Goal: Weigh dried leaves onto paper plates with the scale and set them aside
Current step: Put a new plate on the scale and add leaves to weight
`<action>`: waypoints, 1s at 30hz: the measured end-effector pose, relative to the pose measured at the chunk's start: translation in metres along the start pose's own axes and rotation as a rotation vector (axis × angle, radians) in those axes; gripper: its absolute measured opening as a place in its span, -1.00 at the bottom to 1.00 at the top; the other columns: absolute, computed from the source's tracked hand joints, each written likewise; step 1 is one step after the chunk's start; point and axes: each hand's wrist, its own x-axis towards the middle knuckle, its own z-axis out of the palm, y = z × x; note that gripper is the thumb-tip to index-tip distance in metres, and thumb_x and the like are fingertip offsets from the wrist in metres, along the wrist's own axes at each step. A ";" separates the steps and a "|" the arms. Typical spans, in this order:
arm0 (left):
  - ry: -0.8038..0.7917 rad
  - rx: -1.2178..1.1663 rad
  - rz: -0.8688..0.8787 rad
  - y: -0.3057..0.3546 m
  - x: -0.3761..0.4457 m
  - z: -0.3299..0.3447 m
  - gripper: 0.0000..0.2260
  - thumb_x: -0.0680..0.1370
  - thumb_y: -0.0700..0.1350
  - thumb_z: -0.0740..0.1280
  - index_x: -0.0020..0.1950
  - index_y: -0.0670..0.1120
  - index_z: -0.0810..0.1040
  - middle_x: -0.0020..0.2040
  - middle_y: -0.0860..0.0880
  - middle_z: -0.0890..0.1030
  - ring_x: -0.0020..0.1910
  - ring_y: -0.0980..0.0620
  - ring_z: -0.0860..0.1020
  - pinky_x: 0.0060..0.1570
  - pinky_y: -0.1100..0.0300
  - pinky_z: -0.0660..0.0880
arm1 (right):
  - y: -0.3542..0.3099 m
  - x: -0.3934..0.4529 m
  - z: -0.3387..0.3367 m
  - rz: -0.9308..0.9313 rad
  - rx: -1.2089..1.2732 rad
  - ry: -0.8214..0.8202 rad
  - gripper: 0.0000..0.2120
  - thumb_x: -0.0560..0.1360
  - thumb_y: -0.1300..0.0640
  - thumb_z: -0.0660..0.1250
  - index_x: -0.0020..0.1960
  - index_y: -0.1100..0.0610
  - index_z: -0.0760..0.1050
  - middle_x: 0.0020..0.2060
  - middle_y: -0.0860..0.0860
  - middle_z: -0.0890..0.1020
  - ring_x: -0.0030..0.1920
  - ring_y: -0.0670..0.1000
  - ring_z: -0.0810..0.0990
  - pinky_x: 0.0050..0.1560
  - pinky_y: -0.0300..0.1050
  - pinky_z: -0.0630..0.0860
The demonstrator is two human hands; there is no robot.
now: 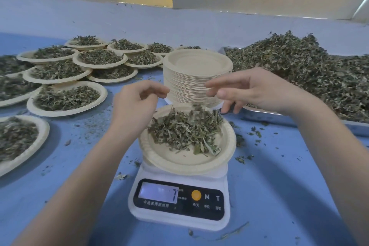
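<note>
Currently a paper plate (175, 158) sits on the white scale (179, 199), heaped on its far half with crumpled grey-green dried leaves (185, 129); display reads 7. Left hand (135, 106) hovers above, fingers loosely curled, nothing visibly held. Right hand (253, 90) hovers with fingers spread, empty.

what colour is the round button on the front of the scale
Orange-yellow: the round button sits on the scale's black panel, right of the display, seen in the head view.
</note>
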 end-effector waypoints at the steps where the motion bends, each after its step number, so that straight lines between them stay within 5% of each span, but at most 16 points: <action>1: 0.000 -0.003 -0.005 -0.001 0.000 -0.001 -0.57 0.47 -0.36 0.14 -0.21 0.13 0.62 -0.20 0.17 0.66 -0.08 0.15 0.60 0.06 0.07 0.55 | 0.002 0.002 0.000 0.000 -0.046 0.056 -0.63 0.34 -0.14 0.34 0.12 -0.08 0.59 -0.06 -0.17 0.69 -0.26 -0.09 0.67 -0.28 -0.28 0.57; 5: 0.005 -0.007 -0.026 -0.003 0.002 -0.001 -0.60 0.47 -0.35 0.14 -0.17 0.10 0.63 -0.18 0.14 0.66 -0.05 0.12 0.60 0.10 0.04 0.53 | 0.035 0.011 -0.013 0.061 -0.300 0.416 -0.86 0.52 -0.01 0.32 0.04 -0.08 0.60 -0.21 -0.16 0.69 -0.38 -0.29 0.54 -0.32 -0.43 0.43; 9: -0.007 0.005 -0.035 -0.004 0.002 -0.001 -0.59 0.46 -0.35 0.14 -0.18 0.13 0.63 -0.19 0.16 0.66 -0.06 0.12 0.60 0.08 0.01 0.54 | 0.082 0.022 -0.022 0.356 -0.703 0.403 -0.72 0.55 0.02 0.29 0.23 0.03 0.53 0.13 0.03 0.61 0.08 0.02 0.55 0.05 -0.19 0.38; 12: -0.013 -0.011 -0.041 -0.005 0.002 -0.001 -0.59 0.45 -0.35 0.14 -0.18 0.12 0.63 -0.18 0.15 0.66 -0.05 0.13 0.60 0.08 0.02 0.54 | 0.098 0.025 -0.023 0.501 -0.627 0.341 -0.71 0.53 -0.02 0.31 0.21 0.04 0.53 0.18 0.06 0.59 0.10 0.08 0.54 -0.02 -0.17 0.36; 16: -0.045 0.008 -0.048 -0.004 0.002 -0.002 -0.61 0.46 -0.33 0.17 -0.16 0.13 0.62 -0.19 0.17 0.65 -0.06 0.17 0.60 0.05 0.12 0.55 | 0.092 0.024 -0.024 0.387 -0.580 0.405 -0.97 0.50 0.01 0.35 -0.09 -0.07 0.57 -0.04 -0.02 0.65 -0.15 -0.05 0.55 -0.22 -0.22 0.38; 19: -0.145 0.038 -0.060 -0.002 0.001 -0.003 -0.73 0.50 -0.23 0.24 -0.09 0.14 0.61 -0.12 0.17 0.64 -0.07 0.15 0.58 -0.06 0.18 0.51 | 0.066 0.015 -0.023 0.292 -0.611 0.393 -0.91 0.49 0.03 0.34 -0.18 -0.12 0.54 -0.15 -0.13 0.62 -0.20 -0.17 0.50 -0.30 -0.35 0.31; 22: -0.251 0.034 -0.099 -0.006 -0.006 -0.008 -0.83 0.54 -0.07 0.27 0.07 0.14 0.58 -0.05 0.22 0.59 -0.08 0.24 0.53 -0.08 0.25 0.41 | 0.034 -0.008 -0.010 0.199 -0.478 0.237 -0.93 0.47 -0.11 0.29 -0.11 -0.16 0.53 -0.20 -0.21 0.62 -0.19 -0.19 0.57 -0.26 -0.34 0.42; 25: -0.308 0.144 -0.210 -0.011 -0.017 -0.012 -0.76 0.55 0.12 0.22 0.19 0.12 0.46 -0.03 0.20 0.51 0.01 0.13 0.49 -0.02 0.16 0.33 | 0.012 -0.033 0.019 0.272 -0.323 0.015 -0.66 0.41 -0.32 0.18 -0.04 -0.14 0.55 -0.33 -0.14 0.64 -0.40 -0.12 0.58 -0.36 -0.24 0.51; 30: -0.235 0.304 -0.198 -0.002 -0.022 -0.014 -0.86 0.64 -0.05 0.09 0.10 -0.01 0.42 -0.21 -0.01 0.52 -0.31 0.08 0.45 -0.39 0.19 0.31 | 0.003 -0.034 0.044 0.309 -0.169 0.143 -0.78 0.58 0.04 0.22 0.00 0.11 0.61 -0.57 -0.05 0.49 -0.53 -0.05 0.41 -0.52 -0.28 0.36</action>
